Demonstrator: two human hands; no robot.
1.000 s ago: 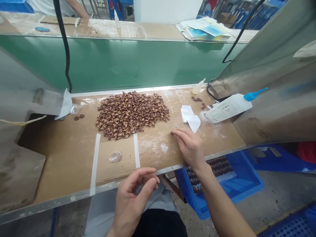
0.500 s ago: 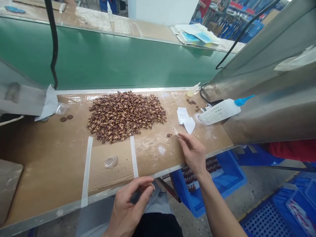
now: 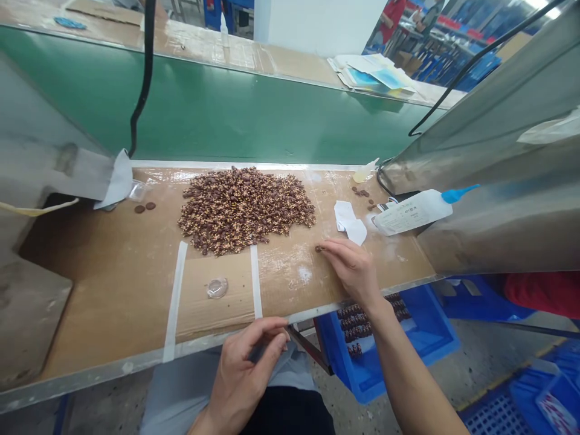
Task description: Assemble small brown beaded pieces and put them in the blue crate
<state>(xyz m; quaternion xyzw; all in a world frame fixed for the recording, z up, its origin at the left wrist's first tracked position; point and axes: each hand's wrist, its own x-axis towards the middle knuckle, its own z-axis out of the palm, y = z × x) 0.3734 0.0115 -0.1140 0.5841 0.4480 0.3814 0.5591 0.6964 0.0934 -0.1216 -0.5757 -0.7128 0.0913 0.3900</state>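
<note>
My right hand (image 3: 352,270) reaches over the cardboard-covered bench, its fingertips pinched on a small round dark-brown piece (image 3: 318,248) at the bench surface. My left hand (image 3: 247,365) hangs at the bench's front edge, thumb and fingers curled together; what lies between the tips, if anything, is too small to make out. Beyond the hands spreads a large pile of small brown and yellow pieces (image 3: 247,208). A crumpled white cloth or paper (image 3: 350,222) lies just past my right hand. A clear round plastic disc (image 3: 217,288) rests between two white tape strips.
A white bottle with a blue nozzle (image 3: 414,211) lies at the right by a metal panel (image 3: 507,199). Loose brown discs (image 3: 145,208) are at the left. Below the edge sits a blue crate (image 3: 435,338) with rows of brown pieces. A green belt (image 3: 272,118) runs behind.
My right hand has moved slightly left and its fingertips have closed on the small brown piece. My left hand keeps its curled shape. The whole view has shifted a little.
</note>
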